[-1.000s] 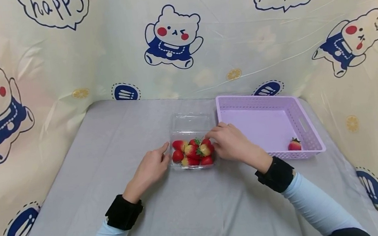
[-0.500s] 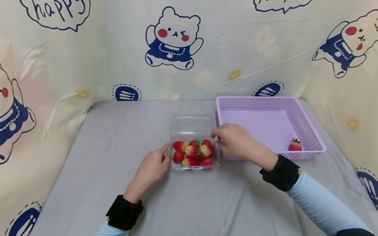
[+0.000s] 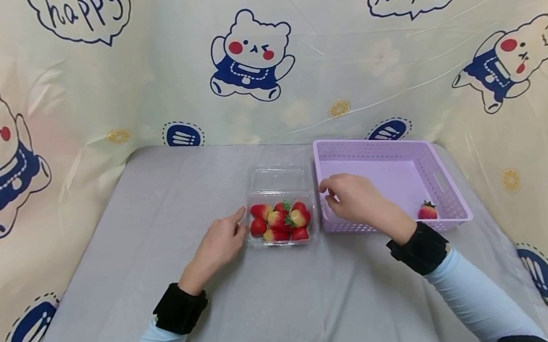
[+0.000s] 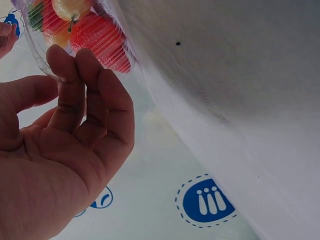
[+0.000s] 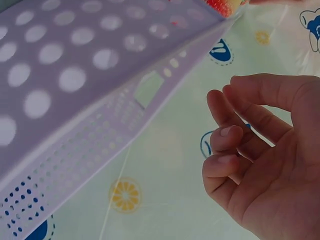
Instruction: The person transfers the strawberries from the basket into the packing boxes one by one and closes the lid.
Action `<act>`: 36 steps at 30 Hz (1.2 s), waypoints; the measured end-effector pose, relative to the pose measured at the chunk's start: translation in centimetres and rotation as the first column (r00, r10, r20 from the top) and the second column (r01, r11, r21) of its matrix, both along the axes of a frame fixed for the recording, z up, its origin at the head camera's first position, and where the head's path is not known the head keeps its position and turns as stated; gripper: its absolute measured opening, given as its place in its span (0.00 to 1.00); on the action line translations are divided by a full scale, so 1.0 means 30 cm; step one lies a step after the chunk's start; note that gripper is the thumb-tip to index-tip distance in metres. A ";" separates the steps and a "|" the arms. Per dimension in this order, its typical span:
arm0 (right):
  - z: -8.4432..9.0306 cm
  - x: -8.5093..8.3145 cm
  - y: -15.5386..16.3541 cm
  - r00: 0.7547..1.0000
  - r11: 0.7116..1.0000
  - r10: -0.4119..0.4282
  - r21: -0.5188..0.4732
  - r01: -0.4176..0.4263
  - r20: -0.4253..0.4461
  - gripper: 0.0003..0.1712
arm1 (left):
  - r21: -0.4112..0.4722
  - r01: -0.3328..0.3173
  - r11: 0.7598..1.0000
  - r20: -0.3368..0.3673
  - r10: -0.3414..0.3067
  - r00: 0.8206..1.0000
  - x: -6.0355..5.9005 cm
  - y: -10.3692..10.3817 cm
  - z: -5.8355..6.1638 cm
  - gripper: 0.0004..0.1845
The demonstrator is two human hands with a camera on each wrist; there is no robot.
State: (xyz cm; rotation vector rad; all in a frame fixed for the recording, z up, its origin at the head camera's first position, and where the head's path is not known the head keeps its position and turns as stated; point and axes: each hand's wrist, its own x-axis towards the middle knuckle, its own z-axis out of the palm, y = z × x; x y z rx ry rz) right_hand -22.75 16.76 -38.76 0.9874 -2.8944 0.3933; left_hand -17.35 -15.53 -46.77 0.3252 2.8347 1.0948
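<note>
A clear plastic clamshell box (image 3: pixel 277 178), its lid folded back, stands in the middle of the grey-covered table, its base filled with red and pale-yellow strawberries (image 3: pixel 278 218). My left hand (image 3: pixel 217 242) rests at the box's left side, index finger extended to its wall; in the left wrist view the loosely bent fingertips (image 4: pixel 61 55) overlap the box's edge. To the right, my right hand (image 3: pixel 358 201) hovers over the left part of a lilac basket (image 3: pixel 376 173). Its fingers are loosely bent and nothing is between them in the right wrist view.
One strawberry (image 3: pixel 427 210) lies in the basket's front right corner. The basket's perforated wall (image 5: pixel 75 80) rises near the right hand. Behind the table (image 3: pixel 250 320) hangs a printed curtain (image 3: pixel 341 50) with bear figures.
My right hand has drawn away from the box's right side, moving right until it is over the basket. The left hand, the box and the strawberries look unmoved.
</note>
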 end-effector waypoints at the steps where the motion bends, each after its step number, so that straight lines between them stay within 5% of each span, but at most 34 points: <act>1: 0.000 -0.001 0.008 1.000 1.000 -0.010 0.001 0.010 0.004 0.09 | 0.000 0.000 1.000 0.002 0.000 1.000 0.000 0.000 -0.001 0.28; 26: -0.031 -0.012 0.222 0.991 0.987 -0.129 0.099 0.126 0.028 0.08 | -0.008 -0.003 1.000 -0.001 0.003 1.000 0.002 -0.003 -0.001 0.28; 36: -0.052 -0.020 0.332 0.972 0.965 -0.212 0.177 0.192 0.100 0.10 | -0.010 0.010 1.000 -0.003 -0.010 1.000 0.002 -0.003 -0.003 0.28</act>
